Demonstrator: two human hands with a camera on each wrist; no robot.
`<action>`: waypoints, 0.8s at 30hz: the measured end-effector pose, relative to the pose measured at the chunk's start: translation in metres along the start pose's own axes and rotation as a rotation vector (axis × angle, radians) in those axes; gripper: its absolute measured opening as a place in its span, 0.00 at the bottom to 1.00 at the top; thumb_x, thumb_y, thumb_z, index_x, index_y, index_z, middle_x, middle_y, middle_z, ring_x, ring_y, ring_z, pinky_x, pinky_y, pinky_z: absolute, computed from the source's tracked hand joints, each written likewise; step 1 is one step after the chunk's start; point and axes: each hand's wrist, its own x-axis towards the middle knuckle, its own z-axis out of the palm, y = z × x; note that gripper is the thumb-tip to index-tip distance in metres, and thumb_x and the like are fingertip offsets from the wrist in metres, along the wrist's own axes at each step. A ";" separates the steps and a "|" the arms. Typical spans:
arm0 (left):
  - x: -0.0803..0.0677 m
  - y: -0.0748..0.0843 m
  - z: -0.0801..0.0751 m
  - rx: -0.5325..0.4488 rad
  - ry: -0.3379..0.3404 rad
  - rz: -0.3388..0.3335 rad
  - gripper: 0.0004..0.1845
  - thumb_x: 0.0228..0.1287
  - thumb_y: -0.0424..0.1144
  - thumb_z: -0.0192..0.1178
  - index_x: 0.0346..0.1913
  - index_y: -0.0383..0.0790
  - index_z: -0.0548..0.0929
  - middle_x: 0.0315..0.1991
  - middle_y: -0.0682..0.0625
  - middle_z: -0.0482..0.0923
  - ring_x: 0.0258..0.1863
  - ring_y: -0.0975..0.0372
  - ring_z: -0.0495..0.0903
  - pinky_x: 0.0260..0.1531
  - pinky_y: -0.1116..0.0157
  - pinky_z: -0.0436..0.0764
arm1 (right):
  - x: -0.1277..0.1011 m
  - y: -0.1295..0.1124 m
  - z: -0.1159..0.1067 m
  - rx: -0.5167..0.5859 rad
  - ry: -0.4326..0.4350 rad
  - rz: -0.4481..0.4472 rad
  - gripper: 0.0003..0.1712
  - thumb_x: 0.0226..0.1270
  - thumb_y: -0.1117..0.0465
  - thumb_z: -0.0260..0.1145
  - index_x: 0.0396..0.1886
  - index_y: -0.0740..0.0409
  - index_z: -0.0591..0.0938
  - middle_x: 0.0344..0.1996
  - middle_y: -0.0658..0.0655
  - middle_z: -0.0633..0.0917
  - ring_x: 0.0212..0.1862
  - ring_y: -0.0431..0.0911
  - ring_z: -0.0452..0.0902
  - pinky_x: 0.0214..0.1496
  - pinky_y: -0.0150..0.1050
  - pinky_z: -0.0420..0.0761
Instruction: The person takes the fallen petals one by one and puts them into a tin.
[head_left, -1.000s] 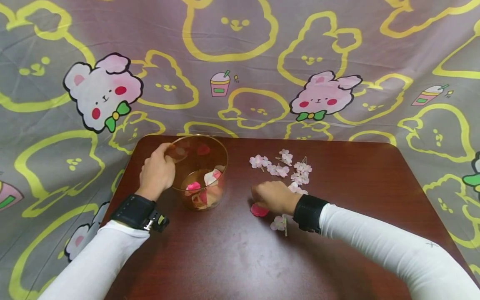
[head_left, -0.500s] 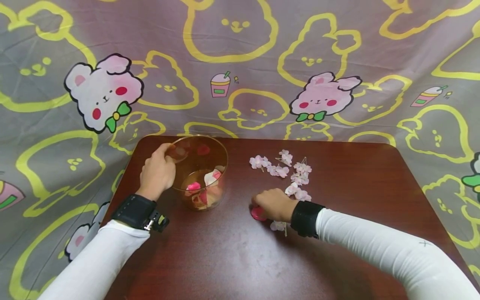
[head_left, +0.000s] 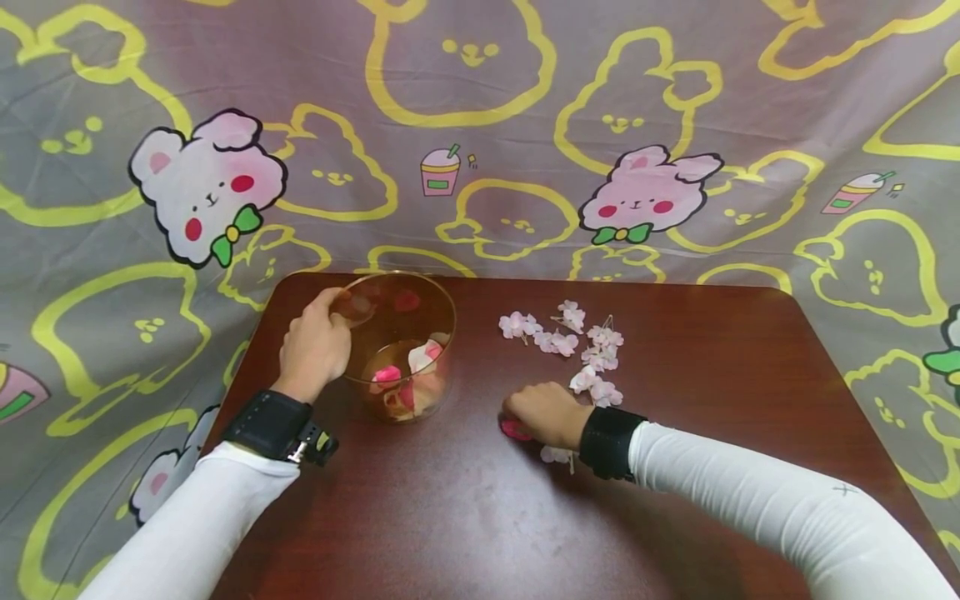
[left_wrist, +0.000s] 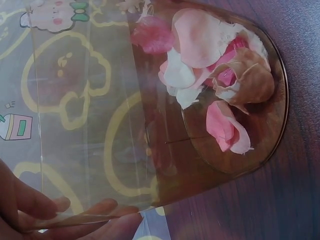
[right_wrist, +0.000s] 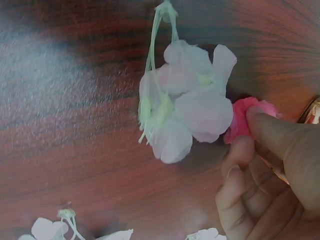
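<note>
My left hand [head_left: 315, 346] grips the rim of a see-through round container [head_left: 442, 292] on the left of the table, thumb on one side of the wall and fingers on the other. At the container's bottom lie pink, white and tan artificial petals [left_wrist: 200, 40]. Right of it, my right hand [head_left: 547, 414] pinches a bright pink petal [right_wrist: 243, 117] low over the table. In the right wrist view the thumb lies on this petal, and part of it is hidden. A pale pink artificial blossom sprig [right_wrist: 200, 107] with green stems lies beside the petal.
Several more pale pink blossom sprigs [head_left: 600, 354] lie beyond my right hand, on the right half of the dark brown table [head_left: 420, 525]. A cartoon-printed cloth [head_left: 510, 100] hangs behind the table.
My right hand has drawn slightly toward me and now covers more of the pink petal, with its fingers closed on it. My left hand and the container stay in place.
</note>
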 end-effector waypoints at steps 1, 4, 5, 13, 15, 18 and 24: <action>0.000 0.000 0.000 0.000 -0.001 -0.001 0.25 0.78 0.42 0.34 0.72 0.51 0.68 0.63 0.33 0.77 0.47 0.35 0.81 0.32 0.47 0.73 | 0.000 0.000 0.000 0.005 -0.004 0.002 0.17 0.67 0.56 0.68 0.18 0.47 0.75 0.16 0.42 0.70 0.21 0.39 0.67 0.25 0.41 0.74; 0.000 0.000 0.001 0.000 -0.001 0.000 0.25 0.78 0.42 0.34 0.72 0.51 0.68 0.62 0.33 0.77 0.46 0.36 0.81 0.32 0.48 0.73 | -0.001 -0.001 0.000 0.024 -0.020 0.007 0.17 0.68 0.56 0.68 0.19 0.47 0.76 0.16 0.42 0.70 0.21 0.39 0.66 0.25 0.40 0.72; -0.001 0.000 0.001 0.000 -0.001 0.001 0.25 0.78 0.42 0.34 0.72 0.51 0.68 0.62 0.33 0.77 0.46 0.36 0.81 0.31 0.49 0.73 | -0.001 -0.001 -0.001 0.028 -0.018 0.004 0.16 0.68 0.56 0.68 0.19 0.48 0.77 0.16 0.42 0.70 0.21 0.39 0.66 0.25 0.40 0.72; -0.001 0.001 0.001 -0.001 0.001 0.005 0.25 0.78 0.42 0.34 0.72 0.50 0.68 0.62 0.33 0.77 0.45 0.37 0.81 0.30 0.50 0.72 | 0.005 -0.002 -0.010 0.053 0.007 0.024 0.18 0.69 0.56 0.68 0.18 0.46 0.76 0.15 0.42 0.69 0.21 0.39 0.66 0.24 0.36 0.67; -0.001 0.001 0.001 -0.001 0.001 0.005 0.25 0.78 0.41 0.34 0.72 0.50 0.68 0.62 0.33 0.77 0.45 0.36 0.81 0.29 0.50 0.72 | 0.006 -0.003 -0.014 0.054 0.013 0.029 0.18 0.69 0.56 0.68 0.18 0.46 0.76 0.15 0.41 0.69 0.21 0.38 0.66 0.24 0.36 0.66; -0.001 0.001 0.002 -0.001 -0.002 0.003 0.25 0.78 0.42 0.34 0.72 0.50 0.68 0.62 0.33 0.77 0.45 0.36 0.81 0.30 0.50 0.73 | 0.007 -0.004 -0.022 0.068 0.023 0.038 0.17 0.68 0.57 0.68 0.18 0.47 0.77 0.15 0.41 0.69 0.22 0.37 0.66 0.23 0.35 0.66; -0.001 0.001 0.001 0.002 0.002 -0.001 0.25 0.78 0.41 0.34 0.72 0.51 0.68 0.62 0.32 0.77 0.47 0.34 0.81 0.31 0.47 0.73 | 0.012 -0.009 -0.037 0.094 0.068 0.036 0.16 0.67 0.58 0.69 0.18 0.47 0.78 0.16 0.42 0.73 0.23 0.38 0.69 0.24 0.36 0.68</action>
